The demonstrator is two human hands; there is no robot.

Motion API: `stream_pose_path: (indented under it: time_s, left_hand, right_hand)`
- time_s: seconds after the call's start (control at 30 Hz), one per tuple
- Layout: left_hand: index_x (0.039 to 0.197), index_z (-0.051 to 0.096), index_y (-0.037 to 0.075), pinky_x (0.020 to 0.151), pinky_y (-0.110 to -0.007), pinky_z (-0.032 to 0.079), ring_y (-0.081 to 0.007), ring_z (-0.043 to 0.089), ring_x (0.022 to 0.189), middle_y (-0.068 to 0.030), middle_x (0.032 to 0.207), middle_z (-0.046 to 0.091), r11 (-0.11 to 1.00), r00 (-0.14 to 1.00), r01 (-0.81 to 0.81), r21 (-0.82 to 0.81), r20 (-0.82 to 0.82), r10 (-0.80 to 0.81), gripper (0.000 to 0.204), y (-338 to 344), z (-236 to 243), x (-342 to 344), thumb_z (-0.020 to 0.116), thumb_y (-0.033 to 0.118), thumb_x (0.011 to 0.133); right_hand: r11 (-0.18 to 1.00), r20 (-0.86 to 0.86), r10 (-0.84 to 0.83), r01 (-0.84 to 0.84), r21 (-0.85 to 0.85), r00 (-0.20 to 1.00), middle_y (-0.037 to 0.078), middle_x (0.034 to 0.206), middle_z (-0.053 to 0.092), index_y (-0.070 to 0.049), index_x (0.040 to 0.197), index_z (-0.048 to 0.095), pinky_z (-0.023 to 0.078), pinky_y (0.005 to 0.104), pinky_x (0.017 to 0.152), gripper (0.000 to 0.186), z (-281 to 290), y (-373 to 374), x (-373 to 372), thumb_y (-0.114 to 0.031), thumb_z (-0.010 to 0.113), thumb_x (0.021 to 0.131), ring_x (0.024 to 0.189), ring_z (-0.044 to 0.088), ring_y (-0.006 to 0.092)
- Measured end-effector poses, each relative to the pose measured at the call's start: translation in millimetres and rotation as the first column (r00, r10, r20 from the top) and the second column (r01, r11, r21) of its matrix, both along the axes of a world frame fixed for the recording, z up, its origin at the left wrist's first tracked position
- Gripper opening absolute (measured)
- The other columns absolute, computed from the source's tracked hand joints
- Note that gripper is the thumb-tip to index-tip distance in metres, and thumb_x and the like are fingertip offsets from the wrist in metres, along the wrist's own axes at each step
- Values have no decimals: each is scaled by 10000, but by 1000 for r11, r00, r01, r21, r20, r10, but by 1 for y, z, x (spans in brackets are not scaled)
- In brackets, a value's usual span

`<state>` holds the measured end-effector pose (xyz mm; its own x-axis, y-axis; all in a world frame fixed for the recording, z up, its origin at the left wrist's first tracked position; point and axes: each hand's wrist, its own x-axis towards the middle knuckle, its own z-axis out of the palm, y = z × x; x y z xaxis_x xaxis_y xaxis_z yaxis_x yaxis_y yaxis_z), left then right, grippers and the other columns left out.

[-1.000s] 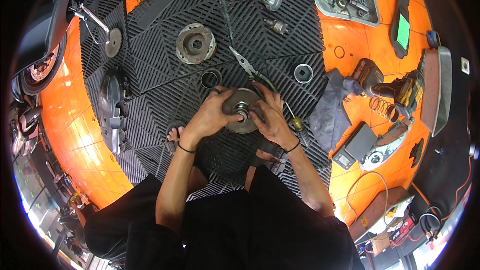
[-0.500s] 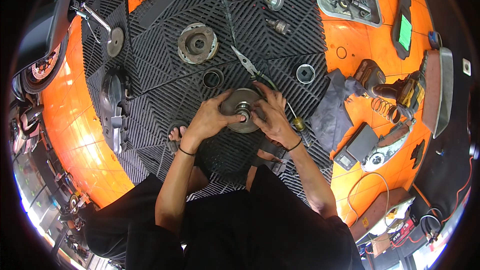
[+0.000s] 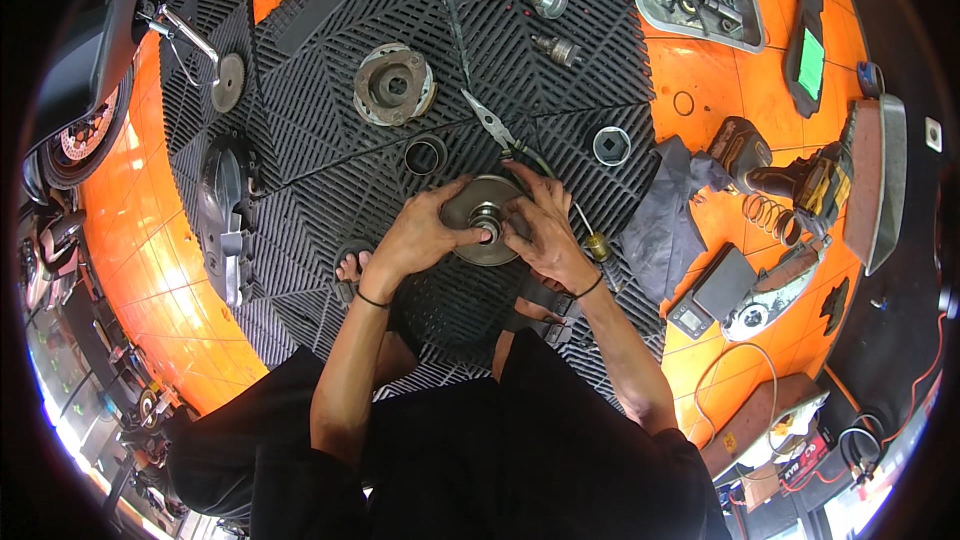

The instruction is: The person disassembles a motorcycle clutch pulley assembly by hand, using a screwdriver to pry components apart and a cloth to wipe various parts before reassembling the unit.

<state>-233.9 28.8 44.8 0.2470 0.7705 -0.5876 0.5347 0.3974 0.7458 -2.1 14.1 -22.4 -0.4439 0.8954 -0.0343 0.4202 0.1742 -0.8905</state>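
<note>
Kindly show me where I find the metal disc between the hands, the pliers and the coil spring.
Metal disc (image 3: 485,212): head view, on its raised central hub.
Pliers (image 3: 499,135): head view, on the bare metal head.
Coil spring (image 3: 769,215): head view, on its middle coils.

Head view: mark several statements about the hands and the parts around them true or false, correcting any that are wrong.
1. The left hand and right hand both touch the metal disc. True.
2. The pliers lie in the metal tray. False: they lie on the black mat.
3. The drill lies right of the grey cloth. True.
4. The coil spring is left of the disc. False: it lies on the orange floor, to the disc's right.
5. An open ring is on the mat beyond the left hand. True.
</note>
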Motion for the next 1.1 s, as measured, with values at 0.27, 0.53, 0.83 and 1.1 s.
stream_pose_path:
  time_s: [0.27, 0.53, 0.83, 1.1]
  left_hand:
    - [1506, 483, -44, 971, -362, 542, -282, 715, 1130, -236, 1255, 717, 1000, 1000, 13, -3, 3, -13, 897, -2, -2, 0, 887, 301, 782]
    - [1503, 469, -73, 994, -360, 538, -272, 704, 1145, -240, 1284, 702, 999, 1000, 25, -22, 14, -24, 913, -1, -1, -1, 891, 297, 783]
    - [1495, 470, -84, 1011, -362, 535, -266, 702, 1152, -239, 1324, 682, 999, 999, 36, 29, 17, -37, 902, -3, -5, -1, 893, 280, 786]
    - [1436, 519, -112, 1060, -387, 496, -363, 669, 1228, -305, 1332, 648, 1000, 999, 2, -20, 36, -1, 910, 0, 0, 1, 890, 351, 746]
  right_hand:
    - [998, 13, 62, -62, 0, 998, 93, 1566, 478, -70, 970, 719, 303, 447, 1085, 205, 4, 4, 7, -104, 763, 773, 1290, 431, 339]
    - [995, 11, 91, -91, -46, 996, 112, 1550, 482, -62, 982, 731, 291, 441, 1094, 210, 11, 8, 10, -117, 773, 783, 1309, 427, 327]
    - [994, 2, 95, -95, -57, 995, 114, 1550, 479, -53, 972, 729, 293, 442, 1094, 200, 10, 8, 11, -127, 778, 792, 1316, 427, 328]
    - [990, 37, 138, -137, -35, 990, 131, 1556, 454, -23, 994, 682, 309, 472, 1110, 230, 3, 7, 10, -164, 746, 823, 1297, 419, 352]
